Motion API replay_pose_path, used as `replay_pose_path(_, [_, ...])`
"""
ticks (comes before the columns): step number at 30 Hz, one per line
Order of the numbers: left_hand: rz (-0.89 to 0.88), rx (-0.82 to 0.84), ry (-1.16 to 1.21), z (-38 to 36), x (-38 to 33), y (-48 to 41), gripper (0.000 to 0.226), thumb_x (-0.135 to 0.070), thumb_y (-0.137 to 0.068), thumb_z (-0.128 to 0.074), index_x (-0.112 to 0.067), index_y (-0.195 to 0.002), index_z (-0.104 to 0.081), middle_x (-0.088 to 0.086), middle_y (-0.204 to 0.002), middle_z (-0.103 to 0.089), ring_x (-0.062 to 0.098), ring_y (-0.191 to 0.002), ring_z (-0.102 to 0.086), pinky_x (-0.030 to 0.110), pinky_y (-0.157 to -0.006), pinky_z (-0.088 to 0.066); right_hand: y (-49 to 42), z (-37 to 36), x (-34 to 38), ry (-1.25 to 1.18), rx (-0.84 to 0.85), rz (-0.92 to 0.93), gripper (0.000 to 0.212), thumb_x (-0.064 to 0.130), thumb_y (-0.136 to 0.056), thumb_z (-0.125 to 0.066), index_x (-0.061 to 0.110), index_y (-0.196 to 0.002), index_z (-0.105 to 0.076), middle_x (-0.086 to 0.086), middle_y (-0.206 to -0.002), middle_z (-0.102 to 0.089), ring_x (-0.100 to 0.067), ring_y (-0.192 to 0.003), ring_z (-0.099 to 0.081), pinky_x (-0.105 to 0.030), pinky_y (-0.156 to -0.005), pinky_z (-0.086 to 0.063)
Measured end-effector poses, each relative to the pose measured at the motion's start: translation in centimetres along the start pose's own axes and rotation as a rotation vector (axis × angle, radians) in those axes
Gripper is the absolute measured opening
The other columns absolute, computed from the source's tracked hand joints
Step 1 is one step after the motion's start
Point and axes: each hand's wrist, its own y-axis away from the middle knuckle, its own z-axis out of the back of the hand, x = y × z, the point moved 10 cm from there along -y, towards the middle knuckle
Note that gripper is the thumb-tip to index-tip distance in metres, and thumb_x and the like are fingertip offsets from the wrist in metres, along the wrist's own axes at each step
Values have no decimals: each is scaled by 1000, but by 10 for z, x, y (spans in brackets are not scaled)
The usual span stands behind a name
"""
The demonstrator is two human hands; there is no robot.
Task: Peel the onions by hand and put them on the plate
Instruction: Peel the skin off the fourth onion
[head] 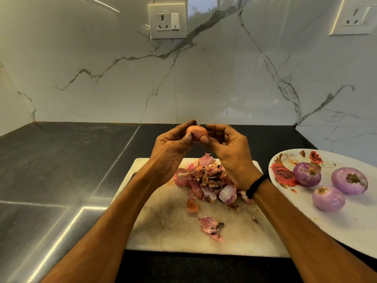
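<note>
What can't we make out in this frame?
Head view:
- Onion: far side hidden by fingers of left hand and right hand; peel progress unclear.
- Plate: right side cut off by the frame edge; full contents unknown.
- Peel pile: right part behind the right hand.

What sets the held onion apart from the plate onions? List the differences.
Skin: the held onion wears dry orange-brown skin; the plate onions are peeled, glossy purple. Place: the held onion is pinched in the air between left hand and right hand; the plate onions rest on the plate. Size: the held onion looks smaller than the plate onions. Shared: all are whole and round.
</note>
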Motion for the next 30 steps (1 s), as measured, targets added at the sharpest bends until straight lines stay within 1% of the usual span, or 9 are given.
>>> replay_pose_path(3, [34,-22,-46,0,4,1,41,-23,-85,-60,-7,-122,-66,14,-122,-67,27,-114,-65,33,-95,-56,0,0,3,43,4,30,42,20,-82,-75,9,-121,-64,-2,-109,-71,-12,-103,-67,-32,-89,-58])
replay_pose_path(8, [79,-95,-198,5,10,4,49,-49,-82,-58,-6,-100,-71,16,-91,-62,18,-72,-53,28,-69,-49,3,-3,7,108,7,86,35,22,-92,-64,10,-125,-58,-1,-109,-65,-17,-100,-67,-32,-77,-61])
replay_pose_path(10, [110,-125,-206,7,14,4,57,-56,-79,-58,-4,-99,-69,18,-91,-59,17,-68,-50,28,-65,-46,3,-5,10,125,18,119,36,23,-92,-64,15,-125,-55,-3,-110,-64,-20,-92,-70,-33,-71,-62])
replay_pose_path(13, [138,-145,-198,9,17,3,65,-63,-73,-58,-5,-100,-67,11,-80,-59,16,-64,-49,28,-62,-44,5,-14,13,219,72,194,48,23,-84,-75,23,-127,-53,-4,-116,-62,-16,-97,-68,-29,-77,-60])
replay_pose_path(18, [60,-101,-280,4,10,2,62,-64,-79,-48,-10,-103,-66,19,-92,-61,23,-75,-53,31,-67,-48,9,-20,17,382,68,316,56,16,-78,-82,13,-127,-56,-10,-124,-55,-20,-103,-65,-18,-84,-56])
replay_pose_path(21, [42,-83,-244,2,9,2,56,-58,-85,-45,-14,-110,-67,21,-110,-69,32,-97,-69,38,-86,-57,11,-18,21,426,50,368,52,20,-79,-81,10,-123,-57,-11,-121,-57,-19,-102,-64,-16,-84,-55])
replay_pose_path(23, [25,-59,-225,0,7,2,52,-50,-89,-45,-11,-115,-66,19,-115,-70,34,-107,-69,44,-92,-57,12,-19,23,461,51,392,50,23,-79,-81,10,-121,-57,-10,-118,-58,-19,-99,-64,-19,-83,-57])
replay_pose_path(27, [-20,-43,-263,-2,2,3,43,-40,-99,-43,-10,-120,-66,17,-116,-71,34,-107,-69,48,-93,-57,13,-19,23,491,61,406,50,33,-80,-80,12,-120,-57,-8,-115,-60,-17,-96,-64,-13,-80,-55])
replay_pose_path(30, [-39,-54,-297,-2,-1,4,45,-41,-95,-45,-11,-120,-67,17,-117,-70,33,-108,-69,53,-96,-55,11,-18,23,515,66,404,53,40,-78,-80,14,-118,-56,-6,-111,-61,-13,-92,-63,-8,-78,-52])
